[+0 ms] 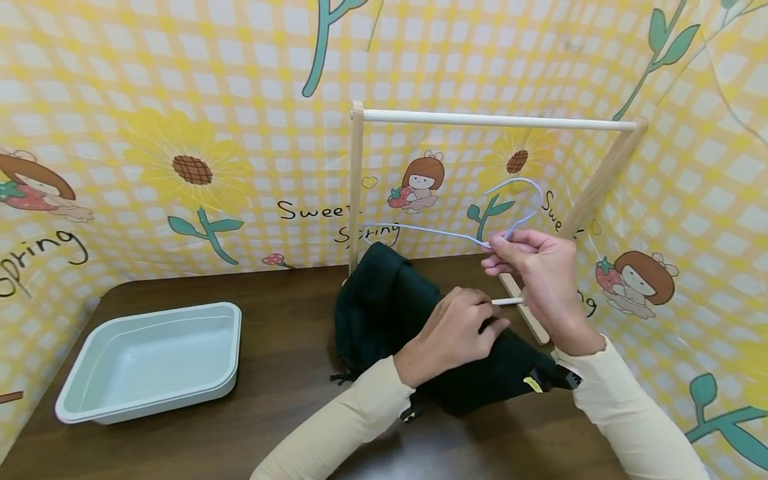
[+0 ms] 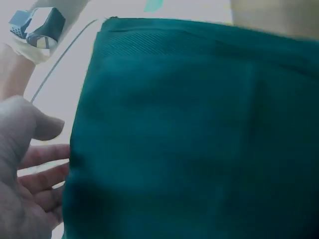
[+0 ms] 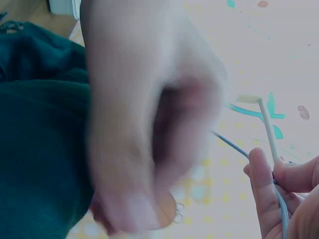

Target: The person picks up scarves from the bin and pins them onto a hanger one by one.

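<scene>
A light blue wire clothes hanger (image 1: 435,231) is pinched at the base of its hook by my right hand (image 1: 543,273). Its far left end meets a dark green cloth piece (image 1: 375,320), which hangs in folds close over the table. My left hand (image 1: 456,327) is over the cloth, just left of and below the right hand. In the left wrist view, extended fingers (image 2: 45,174) lie along the edge of the green cloth (image 2: 189,129). The right wrist view shows the left hand (image 3: 144,114) blurred in front of the cloth, and the right hand (image 3: 294,199) pinching the wire.
Behind the hands stands a wooden rack with a white top rail (image 1: 498,120). A pale blue plastic tub (image 1: 162,360) sits at the left of the brown table (image 1: 288,320). Yellow checked fabric (image 1: 252,87) encloses the back and right side.
</scene>
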`<state>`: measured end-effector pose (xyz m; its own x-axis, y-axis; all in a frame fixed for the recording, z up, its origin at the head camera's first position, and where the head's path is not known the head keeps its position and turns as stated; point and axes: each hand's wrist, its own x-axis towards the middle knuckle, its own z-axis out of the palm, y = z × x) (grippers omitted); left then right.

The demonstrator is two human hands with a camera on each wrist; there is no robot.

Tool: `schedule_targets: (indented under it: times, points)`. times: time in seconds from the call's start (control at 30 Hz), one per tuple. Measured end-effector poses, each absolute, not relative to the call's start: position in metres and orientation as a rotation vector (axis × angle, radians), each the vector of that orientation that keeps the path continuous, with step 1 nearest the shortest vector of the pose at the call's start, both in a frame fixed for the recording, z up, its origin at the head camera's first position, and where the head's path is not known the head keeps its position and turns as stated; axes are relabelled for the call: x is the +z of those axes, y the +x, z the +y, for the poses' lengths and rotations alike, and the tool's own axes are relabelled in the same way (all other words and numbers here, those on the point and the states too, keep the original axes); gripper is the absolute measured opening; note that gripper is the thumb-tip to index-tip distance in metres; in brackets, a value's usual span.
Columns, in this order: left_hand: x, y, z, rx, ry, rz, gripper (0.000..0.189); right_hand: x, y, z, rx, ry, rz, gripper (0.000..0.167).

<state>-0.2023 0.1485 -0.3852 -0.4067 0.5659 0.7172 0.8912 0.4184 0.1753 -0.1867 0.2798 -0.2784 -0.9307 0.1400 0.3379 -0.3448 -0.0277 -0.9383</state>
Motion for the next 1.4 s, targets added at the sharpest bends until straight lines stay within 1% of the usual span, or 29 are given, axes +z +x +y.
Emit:
schedule_targets:
  times: [0.1, 0.17, 0.4, 0.6, 0.8, 0.9, 1.0, 1.07, 1.17, 1.27, 1.4]
  points:
    - [-0.390, -0.201, 0.139, -0.681, -1.274, -2.065, 0.022, -0.271, -0.185, 0.284, 1.983, 0.224, -1.921, 0.006]
    - [-0.390, -0.201, 0.137, -0.678, -1.312, -2.032, 0.021, -0.266, -0.185, 0.286, 1.954, 0.234, -1.923, 0.006]
    - [-0.387, -0.198, 0.148, -0.850, -1.294, -1.935, 0.003, -0.261, -0.179, 0.285, 1.961, 0.241, -1.935, 0.016]
    - [-0.387, -0.193, 0.160, -0.952, -1.220, -1.983, 0.012, -0.264, -0.174, 0.278, 1.926, 0.171, -1.992, 0.020]
    - [-0.389, -0.186, 0.172, -0.997, -1.240, -1.973, 0.007, -0.266, -0.172, 0.269, 1.897, 0.170, -2.030, 0.021]
    - [-0.390, -0.182, 0.176, -1.023, -1.261, -1.977, 0.004, -0.266, -0.171, 0.267, 1.902, 0.187, -2.029, 0.017]
    - [-0.389, -0.179, 0.176, -1.003, -1.283, -1.959, 0.004, -0.265, -0.172, 0.270, 1.925, 0.210, -1.989, 0.008]
    - [-0.386, -0.178, 0.171, -0.988, -1.277, -1.910, 0.007, -0.265, -0.174, 0.274, 1.943, 0.229, -1.947, 0.006]
    - [-0.382, -0.183, 0.153, -1.012, -1.207, -1.778, 0.008, -0.263, -0.177, 0.282, 1.971, 0.259, -1.897, 0.011]
    - [-0.380, -0.192, 0.124, -1.136, -1.057, -1.623, 0.007, -0.257, -0.180, 0.290, 1.972, 0.272, -1.898, 0.014]
    - [-0.387, -0.207, 0.082, -1.256, -0.809, -1.533, 0.009, -0.244, -0.181, 0.303, 1.975, 0.295, -1.906, 0.008]
